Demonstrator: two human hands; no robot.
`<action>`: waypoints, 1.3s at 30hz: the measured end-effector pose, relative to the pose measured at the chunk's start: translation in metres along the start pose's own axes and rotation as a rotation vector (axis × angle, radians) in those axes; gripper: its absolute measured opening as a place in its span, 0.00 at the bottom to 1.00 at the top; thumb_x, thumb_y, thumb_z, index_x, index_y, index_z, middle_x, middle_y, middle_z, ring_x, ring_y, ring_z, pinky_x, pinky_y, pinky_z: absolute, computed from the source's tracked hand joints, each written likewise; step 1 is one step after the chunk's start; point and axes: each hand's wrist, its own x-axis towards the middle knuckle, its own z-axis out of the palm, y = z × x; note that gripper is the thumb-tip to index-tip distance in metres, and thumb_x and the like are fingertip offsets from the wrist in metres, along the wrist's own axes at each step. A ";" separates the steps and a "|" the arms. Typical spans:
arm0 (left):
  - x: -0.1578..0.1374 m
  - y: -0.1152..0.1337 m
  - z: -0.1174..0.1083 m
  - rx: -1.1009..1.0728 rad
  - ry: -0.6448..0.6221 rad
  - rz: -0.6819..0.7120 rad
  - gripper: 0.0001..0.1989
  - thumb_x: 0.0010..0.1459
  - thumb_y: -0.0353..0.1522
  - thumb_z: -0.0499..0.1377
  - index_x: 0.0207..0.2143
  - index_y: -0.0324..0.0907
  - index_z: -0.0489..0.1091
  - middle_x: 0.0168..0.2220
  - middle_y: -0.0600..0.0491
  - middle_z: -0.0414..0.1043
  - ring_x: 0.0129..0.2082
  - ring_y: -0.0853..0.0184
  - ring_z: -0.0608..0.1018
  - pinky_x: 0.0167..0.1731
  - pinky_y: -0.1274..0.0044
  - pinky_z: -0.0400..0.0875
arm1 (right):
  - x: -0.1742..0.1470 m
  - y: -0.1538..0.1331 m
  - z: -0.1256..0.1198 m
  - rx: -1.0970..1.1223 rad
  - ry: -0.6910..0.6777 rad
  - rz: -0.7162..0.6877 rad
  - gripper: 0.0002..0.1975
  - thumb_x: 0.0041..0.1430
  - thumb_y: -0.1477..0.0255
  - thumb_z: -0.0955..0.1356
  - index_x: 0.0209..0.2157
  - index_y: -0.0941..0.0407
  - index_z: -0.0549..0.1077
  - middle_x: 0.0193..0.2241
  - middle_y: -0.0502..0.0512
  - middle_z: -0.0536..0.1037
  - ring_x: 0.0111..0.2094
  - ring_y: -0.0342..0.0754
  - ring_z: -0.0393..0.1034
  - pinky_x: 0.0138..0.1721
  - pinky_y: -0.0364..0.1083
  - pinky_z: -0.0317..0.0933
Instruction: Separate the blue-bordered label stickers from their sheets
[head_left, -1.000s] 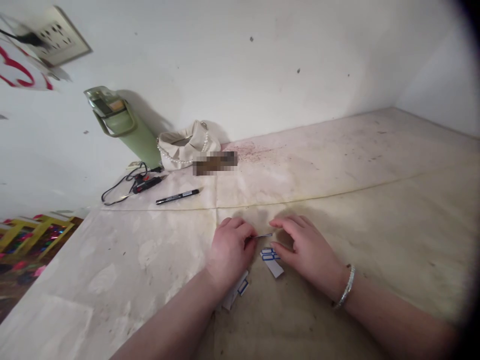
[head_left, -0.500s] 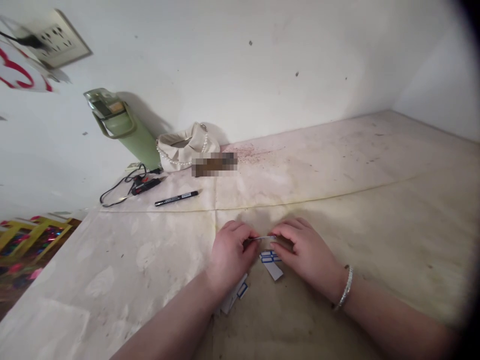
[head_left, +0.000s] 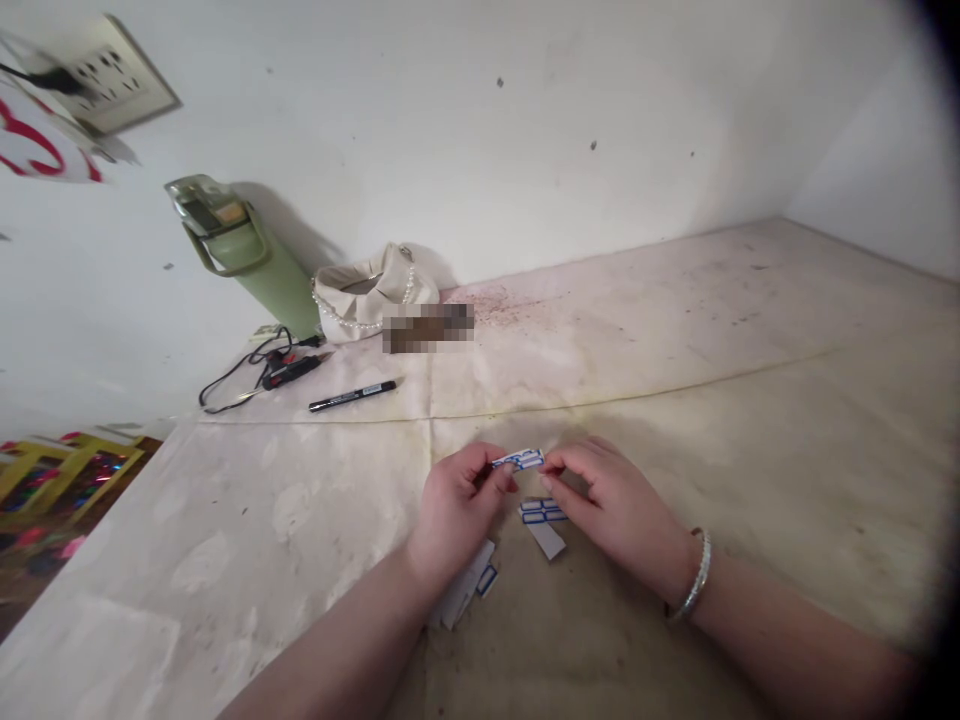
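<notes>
Between thumb and fingers, my left hand pinches a small white label strip printed with blue frames. My right hand, a silvery bracelet on its wrist, closes thumb and forefinger at the strip's right end. Beneath the hands lies another blue-framed label sheet, partly covered by the right fingers. A plain white paper strip sticks out below it. Beside my left wrist rests a small pile of white paper strips, partly hidden by the forearm, with a blue-framed label at its edge.
A black marker lies beyond my left hand. Farther back are a corded black tool, a green bottle, a cream pearl-trimmed bag and a blurred-out item. A wall outlet is at upper left.
The held label strip has tilted from nearly edge-on, so its blue-framed face now shows. Both hands have shifted only slightly. The things on the table stay put.
</notes>
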 end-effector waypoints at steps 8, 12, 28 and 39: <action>0.002 0.000 0.000 -0.106 0.114 -0.071 0.09 0.59 0.36 0.55 0.30 0.41 0.68 0.25 0.56 0.71 0.26 0.70 0.72 0.29 0.80 0.65 | -0.008 -0.006 0.001 -0.154 -0.122 -0.104 0.06 0.53 0.74 0.69 0.35 0.55 0.72 0.36 0.55 0.72 0.41 0.54 0.62 0.42 0.52 0.58; 0.002 0.000 0.000 -0.107 0.109 -0.079 0.08 0.58 0.36 0.55 0.30 0.41 0.68 0.25 0.56 0.70 0.26 0.70 0.71 0.28 0.80 0.64 | -0.008 -0.008 -0.001 -0.162 -0.132 -0.085 0.03 0.54 0.76 0.68 0.28 0.56 0.68 0.33 0.53 0.70 0.38 0.52 0.61 0.39 0.50 0.58; 0.000 -0.002 0.001 -0.107 0.034 -0.040 0.08 0.59 0.35 0.55 0.32 0.41 0.69 0.27 0.55 0.72 0.29 0.70 0.73 0.30 0.80 0.66 | -0.004 -0.013 -0.006 0.099 -0.121 0.073 0.07 0.61 0.71 0.62 0.29 0.53 0.68 0.23 0.47 0.72 0.25 0.44 0.65 0.26 0.44 0.57; 0.001 0.000 0.001 -0.068 -0.013 -0.021 0.07 0.59 0.32 0.54 0.32 0.40 0.70 0.27 0.54 0.72 0.29 0.69 0.72 0.29 0.80 0.65 | -0.003 -0.007 -0.002 0.134 -0.049 0.071 0.06 0.59 0.73 0.62 0.29 0.54 0.68 0.25 0.50 0.72 0.27 0.45 0.66 0.28 0.44 0.60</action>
